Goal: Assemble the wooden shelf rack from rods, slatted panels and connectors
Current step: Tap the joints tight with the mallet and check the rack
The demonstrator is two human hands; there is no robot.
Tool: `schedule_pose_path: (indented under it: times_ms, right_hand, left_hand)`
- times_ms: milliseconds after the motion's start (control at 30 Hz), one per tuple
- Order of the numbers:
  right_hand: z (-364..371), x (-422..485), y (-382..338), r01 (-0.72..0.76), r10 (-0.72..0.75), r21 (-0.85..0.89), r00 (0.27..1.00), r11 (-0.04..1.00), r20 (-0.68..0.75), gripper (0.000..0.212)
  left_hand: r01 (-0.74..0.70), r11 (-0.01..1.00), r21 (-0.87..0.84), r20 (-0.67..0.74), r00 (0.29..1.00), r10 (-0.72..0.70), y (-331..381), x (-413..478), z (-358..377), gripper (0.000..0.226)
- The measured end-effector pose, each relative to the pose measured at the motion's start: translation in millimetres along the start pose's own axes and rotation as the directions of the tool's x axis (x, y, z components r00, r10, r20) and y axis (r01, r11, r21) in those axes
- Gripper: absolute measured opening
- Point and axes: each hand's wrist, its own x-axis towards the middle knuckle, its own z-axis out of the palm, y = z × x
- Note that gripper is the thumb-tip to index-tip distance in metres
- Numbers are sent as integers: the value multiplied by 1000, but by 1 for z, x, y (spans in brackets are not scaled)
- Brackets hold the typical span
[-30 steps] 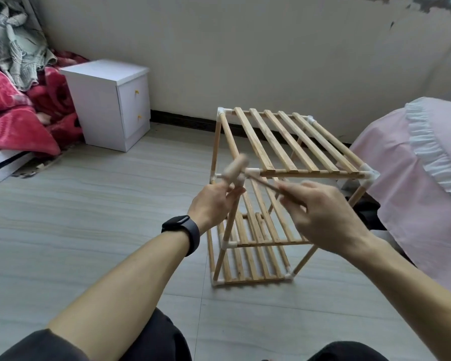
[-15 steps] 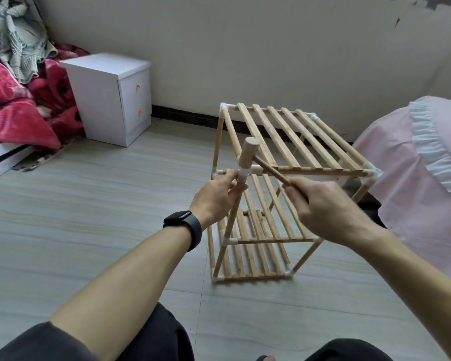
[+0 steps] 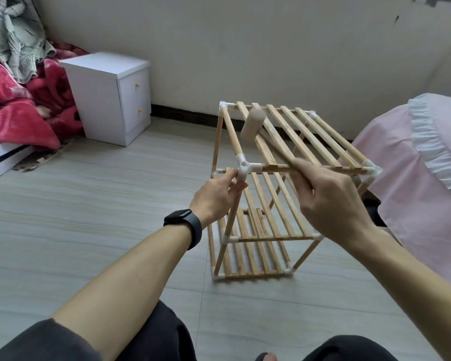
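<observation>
Head view: shelf rack (image 3: 272, 239) stands upright on the floor (image 3: 89, 204), with slatted tiers and white joints at its corners, just beyond both grips.
Left grip (image 3: 219, 196): fingers and thumb clamped around the front-left post (image 3: 232, 214), directly beneath the top corner connector (image 3: 245, 166).
Right grip (image 3: 331, 201): closed around the mallet (image 3: 253, 125) handle, right of the left grip, near the top front rail.
Mallet head: blurred, above the top slatted panel, beyond and higher than the left grip.
Watch (image 3: 185, 225): dark band on the left wrist.
Cabinet (image 3: 115, 95): white, two drawers, well left of the left grip, against the wall.
Bedding: pink frilled cover (image 3: 414, 178) right of the right grip; red blanket (image 3: 16, 108) far left.
</observation>
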Motion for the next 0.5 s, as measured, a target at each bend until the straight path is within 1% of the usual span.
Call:
schedule_pose_path:
  times_ms: [33,67,100,133,167,200,233,267,300,333,400,433,500]
  right_hand:
    - [2,-1,3,-28,35,-51,991,998,131,21]
    - [1,-2,3,-46,53,-48,988,998,142,23]
    - [1,-2,5,-32,32,-15,999,999,28,24]
    - [0,-2,5,5,-2,26,994,1000,-113,24]
    - [0,-1,4,28,-15,56,977,998,-214,23]
    - [1,-2,5,19,-7,53,977,998,-212,21]
    - [2,-2,6,-8,10,16,994,1000,-111,21]
    - [5,-3,6,-70,72,-31,995,997,65,23]
    - [6,-4,8,-134,143,-54,969,989,203,23]
    - [5,-4,9,-184,182,-13,953,983,240,20]
    - [1,4,9,-243,222,192,967,951,123,14]
    - [-1,9,6,-276,265,296,961,914,78,14]
    - [-2,20,0,-359,361,459,928,813,88,23]
  left_hand:
    - [2,1000,-1,-5,1000,-2,0,0,0,29]
    - [1,1000,3,-4,1000,-1,0,0,1,29]
    - [-1,1000,11,-1,1000,1,0,0,1,29]
    - [-1,1000,19,0,1000,1,0,0,1,30]
    - [-1,1000,22,0,1000,1,0,0,1,30]
    - [-2,1000,20,0,1000,2,0,0,1,30]
    - [0,1000,16,-1,1000,1,0,0,0,29]
    - [4,1000,15,-7,1000,-4,0,-1,0,28]
    - [8,1000,17,-12,1000,-8,1,-1,0,27]
    - [8,1000,21,-8,1000,-8,1,-1,1,27]
    - [5,1000,23,-7,1000,-5,0,0,1,28]
    - [4,1000,22,-7,1000,-4,0,0,1,28]
    - [1,1000,15,-9,1000,-1,1,0,1,27]
